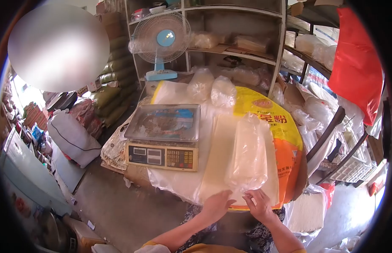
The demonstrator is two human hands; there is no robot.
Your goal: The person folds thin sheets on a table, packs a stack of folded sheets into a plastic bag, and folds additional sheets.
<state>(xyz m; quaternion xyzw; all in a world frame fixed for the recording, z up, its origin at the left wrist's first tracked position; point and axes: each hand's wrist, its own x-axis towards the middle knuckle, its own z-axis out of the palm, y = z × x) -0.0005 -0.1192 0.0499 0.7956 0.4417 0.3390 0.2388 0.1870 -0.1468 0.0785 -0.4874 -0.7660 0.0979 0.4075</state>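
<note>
My left hand [218, 205] and right hand [259, 204] sit at the gathered near end of the plastic bag [248, 156], right apparently pinching it, left grip can't tell, bag laid lengthwise on pale sheets [217, 156] beside the scale [163, 126], presumably so its neck faces both hands.

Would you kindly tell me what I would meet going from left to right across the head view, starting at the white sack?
White sack → weighing scale → long clear plastic bag → hanging red sheet.
</note>
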